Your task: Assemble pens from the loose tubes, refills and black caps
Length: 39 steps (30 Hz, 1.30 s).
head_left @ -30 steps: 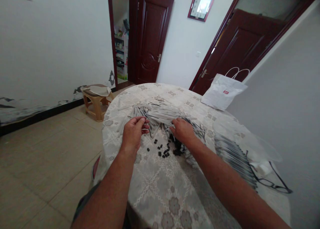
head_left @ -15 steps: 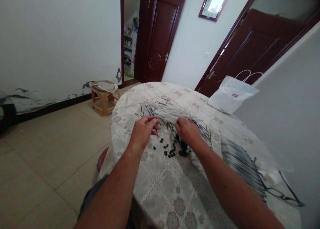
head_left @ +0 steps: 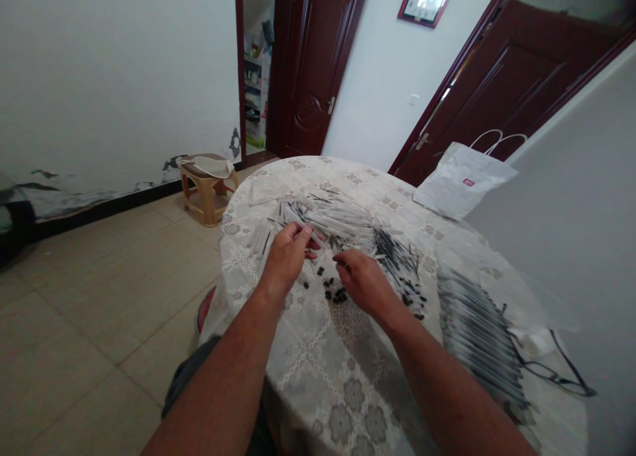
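Observation:
My left hand (head_left: 289, 252) is closed around a translucent white tube (head_left: 317, 238), which looks like a pen barrel and points toward my right hand. With thumb and fingers pinched, my right hand (head_left: 365, 280) hovers just right of the tube's end; whatever it pinches is too small to make out. Below the hands lie several small black caps (head_left: 340, 296). Behind them spreads a heap of white tubes (head_left: 338, 216). Thin black rods (head_left: 392, 247) are piled beyond my right hand, and more small black pieces (head_left: 413, 291) lie right of it.
A patterned cloth covers the round table (head_left: 308, 350). On its right side are a row of grey-black pen-like sticks (head_left: 479, 337) and eyeglasses (head_left: 551, 374). A white paper bag (head_left: 460, 181) stands at the back right. A stool (head_left: 209, 187) is on the floor at left.
My right hand has come back from the heap toward my left hand, its fingers pinched. A white tube now shows in my left hand. The view has shifted slightly.

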Motion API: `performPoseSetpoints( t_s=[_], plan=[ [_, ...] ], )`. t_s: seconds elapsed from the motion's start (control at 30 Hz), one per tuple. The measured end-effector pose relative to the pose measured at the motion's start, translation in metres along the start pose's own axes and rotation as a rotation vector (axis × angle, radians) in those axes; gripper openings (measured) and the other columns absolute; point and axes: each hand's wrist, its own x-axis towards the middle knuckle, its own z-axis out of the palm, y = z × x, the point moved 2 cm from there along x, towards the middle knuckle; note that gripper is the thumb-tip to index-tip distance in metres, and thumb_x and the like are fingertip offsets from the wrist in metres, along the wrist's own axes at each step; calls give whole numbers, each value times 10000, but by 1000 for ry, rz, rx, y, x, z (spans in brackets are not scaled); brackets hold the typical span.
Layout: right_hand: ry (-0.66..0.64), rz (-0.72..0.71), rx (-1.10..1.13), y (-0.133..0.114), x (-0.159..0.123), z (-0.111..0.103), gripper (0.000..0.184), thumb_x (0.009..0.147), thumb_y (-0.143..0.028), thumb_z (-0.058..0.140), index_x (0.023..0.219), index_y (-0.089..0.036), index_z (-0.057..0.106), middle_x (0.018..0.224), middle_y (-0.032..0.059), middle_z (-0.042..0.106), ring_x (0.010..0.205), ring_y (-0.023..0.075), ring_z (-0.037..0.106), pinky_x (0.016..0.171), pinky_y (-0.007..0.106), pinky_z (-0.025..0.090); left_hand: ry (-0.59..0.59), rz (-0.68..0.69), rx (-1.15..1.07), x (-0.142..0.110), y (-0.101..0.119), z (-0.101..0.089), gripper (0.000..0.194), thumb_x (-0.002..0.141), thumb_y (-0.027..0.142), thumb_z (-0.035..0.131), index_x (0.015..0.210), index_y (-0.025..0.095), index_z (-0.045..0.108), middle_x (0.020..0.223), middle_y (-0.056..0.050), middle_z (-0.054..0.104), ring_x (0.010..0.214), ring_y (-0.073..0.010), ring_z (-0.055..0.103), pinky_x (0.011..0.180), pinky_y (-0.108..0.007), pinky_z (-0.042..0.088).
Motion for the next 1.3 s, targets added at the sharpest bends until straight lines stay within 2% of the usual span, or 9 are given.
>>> performPoseSetpoints(
  t_s=[0.1, 0.23, 0.43, 0.6, 0.8, 1.1, 1.3],
  plan=[
    [-127, 11, -139, -4, 0, 7, 264, 985, -183, 482, 1132, -210, 699, 1094, 82, 693, 1026, 192, 646, 907, 273, 439, 40, -4, 4, 2, 1, -5, 303, 856, 428, 641, 1000, 166, 689, 933, -92, 727, 715, -172, 674, 551, -252, 554],
    [-235, 7, -256, -17, -4, 15, 252, 999, -223, 475, 1133, -228, 689, 1077, 77, 674, 975, 193, 665, 821, 269, 454, 63, 4, 8, 3, 5, -6, 294, 854, 409, 632, 1001, 160, 687, 914, -83, 709, 697, -161, 653, 536, -243, 545],
    [-205, -70, -259, -49, -17, 34, 245, 1027, -355, 469, 1157, -238, 641, 1133, 71, 629, 955, 183, 650, 773, 262, 478, 148, 13, -24, 3, 9, -9, 301, 834, 439, 648, 946, 161, 672, 858, -63, 687, 660, -149, 629, 502, -231, 523],
    [-224, -105, -309, -60, -17, 53, 158, 1003, -250, 503, 1078, -225, 641, 1099, 73, 615, 947, 188, 618, 734, 257, 484, 142, 22, -22, 2, 12, -9, 314, 796, 469, 694, 854, 163, 659, 811, -52, 675, 644, -142, 618, 507, -223, 516],
    [-172, -87, -377, -33, -21, 56, 131, 1006, -248, 515, 1060, -219, 631, 1084, 71, 610, 982, 201, 581, 754, 260, 473, 143, 14, -7, 3, 10, -10, 300, 792, 460, 703, 847, 168, 658, 805, -49, 681, 635, -142, 617, 502, -222, 511],
    [-127, -13, -484, 22, -14, 34, 144, 998, -220, 516, 1063, -211, 645, 1104, 88, 616, 1021, 215, 560, 791, 260, 447, 83, 7, 44, 3, 3, -6, 313, 815, 477, 682, 837, 165, 664, 835, -67, 697, 650, -154, 631, 515, -242, 532],
    [38, 54, -312, 31, -21, 30, 271, 1041, -213, 403, 1162, -208, 646, 1152, 98, 616, 1022, 200, 579, 866, 273, 463, 76, -37, 69, 1, 0, -4, 322, 804, 474, 687, 851, 155, 688, 814, -79, 705, 634, -162, 643, 504, -245, 527]
  ],
)
